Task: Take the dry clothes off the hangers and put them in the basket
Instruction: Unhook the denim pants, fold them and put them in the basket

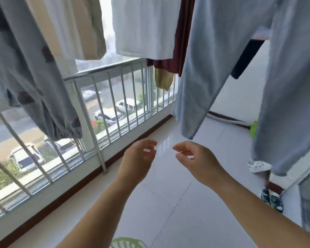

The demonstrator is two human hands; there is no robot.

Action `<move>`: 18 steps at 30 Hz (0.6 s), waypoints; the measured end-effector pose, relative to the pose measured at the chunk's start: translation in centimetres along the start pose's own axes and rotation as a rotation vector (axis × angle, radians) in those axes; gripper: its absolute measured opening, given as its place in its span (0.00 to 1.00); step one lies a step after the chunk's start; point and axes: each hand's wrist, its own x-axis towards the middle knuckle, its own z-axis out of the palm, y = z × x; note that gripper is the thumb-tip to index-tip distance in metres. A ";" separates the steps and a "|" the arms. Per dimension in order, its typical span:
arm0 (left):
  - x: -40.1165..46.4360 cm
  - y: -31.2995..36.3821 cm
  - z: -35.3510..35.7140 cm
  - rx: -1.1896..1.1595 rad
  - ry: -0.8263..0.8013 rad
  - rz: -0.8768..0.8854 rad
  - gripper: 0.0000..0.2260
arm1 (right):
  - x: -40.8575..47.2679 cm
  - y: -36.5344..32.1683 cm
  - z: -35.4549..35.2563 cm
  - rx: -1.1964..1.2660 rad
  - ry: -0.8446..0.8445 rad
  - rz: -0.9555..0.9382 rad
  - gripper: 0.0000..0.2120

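Both hands are out in the middle of the frame, holding nothing. The left hand (136, 158) and right hand (195, 158) have loose, parted fingers. Clothes hang across the top; the nearest, blue trousers (213, 59), hang upper right. Reach up to the hanger, not the hem. The green basket (128, 243) peeks in at the bottom edge.

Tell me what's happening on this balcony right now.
A person stands among hanging laundry with both arms stretched forward. The left hand and right hand are empty, fingers loosely curled, touching nothing. Light blue trousers hang just ahead to the right, and a white shirt hangs by the railing. A green basket shows only its rim at the bottom edge. Nothing has been picked up yet.
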 end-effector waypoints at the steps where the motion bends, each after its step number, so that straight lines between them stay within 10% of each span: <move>1: 1.0 2.1 -0.2 0.000 0.014 0.047 0.08 | 0.6 -0.8 -1.8 -0.006 0.033 -0.034 0.11; 18: 10.9 26.7 -0.8 -0.032 0.203 0.513 0.10 | 7.0 -9.1 -25.2 -0.186 0.408 -0.427 0.11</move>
